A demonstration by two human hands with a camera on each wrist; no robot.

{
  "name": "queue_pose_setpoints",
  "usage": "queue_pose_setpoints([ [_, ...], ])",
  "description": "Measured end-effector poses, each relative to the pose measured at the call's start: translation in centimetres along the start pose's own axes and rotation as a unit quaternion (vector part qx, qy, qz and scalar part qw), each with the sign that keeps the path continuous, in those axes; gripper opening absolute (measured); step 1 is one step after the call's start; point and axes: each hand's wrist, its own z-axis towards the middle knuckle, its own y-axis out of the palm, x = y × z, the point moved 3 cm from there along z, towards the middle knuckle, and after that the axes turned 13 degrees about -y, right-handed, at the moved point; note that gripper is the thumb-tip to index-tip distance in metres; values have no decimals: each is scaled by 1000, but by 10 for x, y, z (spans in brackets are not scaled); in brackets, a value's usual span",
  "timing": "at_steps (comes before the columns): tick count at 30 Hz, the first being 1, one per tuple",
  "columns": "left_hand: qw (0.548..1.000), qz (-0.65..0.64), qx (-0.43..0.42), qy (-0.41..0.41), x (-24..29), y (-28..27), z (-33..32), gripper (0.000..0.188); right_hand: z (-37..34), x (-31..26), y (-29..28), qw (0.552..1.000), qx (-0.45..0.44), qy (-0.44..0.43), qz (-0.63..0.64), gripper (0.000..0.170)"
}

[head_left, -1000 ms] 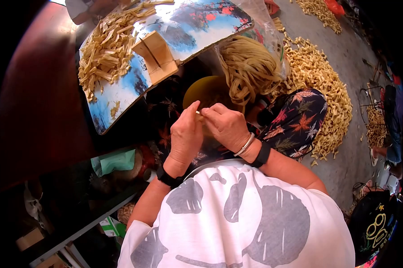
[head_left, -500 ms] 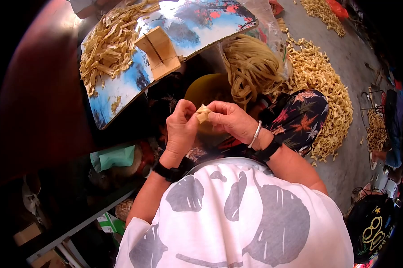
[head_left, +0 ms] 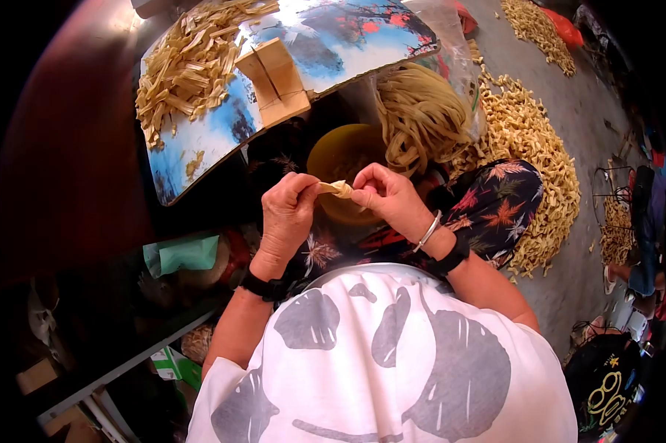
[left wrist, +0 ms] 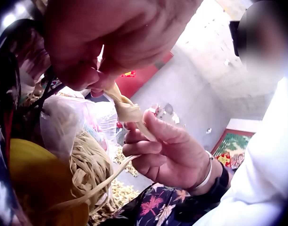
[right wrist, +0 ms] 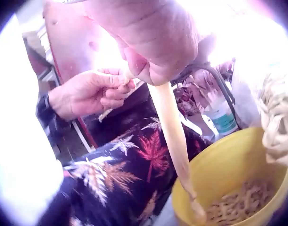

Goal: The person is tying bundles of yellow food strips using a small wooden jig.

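Between the two hands runs a flat pale yellow strip, like tofu skin, with a knot (head_left: pixel 340 190) in it. My left hand (head_left: pixel 285 210) pinches the short end on the left of the knot. Thumb and fingers of my right hand (head_left: pixel 399 203) pinch the strip just right of it. From the right hand the long tail (right wrist: pixel 170 122) of the strip hangs down into a yellow bucket (head_left: pixel 336 140). Inside the bucket lie several pale pieces (right wrist: pixel 240 202). A thick bundle of long strips (head_left: pixel 421 118) hangs over the bucket's far right side.
A painted board (head_left: pixel 303 52) ahead carries a heap of short cut strips (head_left: pixel 189 74) and a slotted wooden block (head_left: pixel 281 111) at its near edge. Knotted pieces (head_left: pixel 540 177) cover the floor at right, beyond my patterned trouser leg (head_left: pixel 495 199). A clear plastic bag (left wrist: pixel 64 122) surrounds the bundle.
The hands, close together a second ago, have moved apart. The folded strip seen between them half a second ago is now drawn out into a narrower knot.
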Motion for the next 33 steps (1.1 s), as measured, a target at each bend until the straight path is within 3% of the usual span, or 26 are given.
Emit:
queue_pose_setpoints([
  [1,998,-35,-22,-39,-2,-1,0,5,-2,-3,1,999,-3,-10,-49,18],
  [2,954,-217,-116,-170,-18,-1,2,11,-3,-10,1,994,19,-60,-89,15],
  [5,803,-521,-149,-249,-16,14,-4,22,-3,-23,8,971,90,-160,-152,13],
  [7,789,-538,-182,-232,-14,28,-11,27,-5,-26,17,959,71,-200,-189,15],
  [9,801,-522,-180,-231,-11,31,-12,25,-5,-22,27,965,40,-204,-160,20],
  [12,827,-487,-162,-228,-8,27,-11,24,0,-22,20,985,66,-102,-124,26],
  [16,873,-379,-204,-229,-16,29,-13,23,13,-3,21,994,0,-104,-24,33],
  [18,907,-288,-182,-247,-23,22,-15,21,15,-9,15,989,4,-107,-104,33],
  [20,940,-251,-134,-190,-19,19,-18,16,21,-17,11,985,23,-118,-122,27],
  [23,978,-172,-50,-108,-10,13,-20,7,27,-11,14,1000,-17,7,14,21],
  [24,986,-143,-26,-79,-11,10,-18,7,30,-12,15,999,-21,8,33,19],
  [26,992,-111,10,-66,-11,-4,-17,7,33,-14,15,997,-30,12,71,16],
  [31,995,-78,-6,-56,-2,-31,-15,8,44,-28,11,987,-71,87,111,14],
  [33,999,-44,-3,-14,5,-39,-5,8,57,-36,12,994,-75,34,73,17],
])
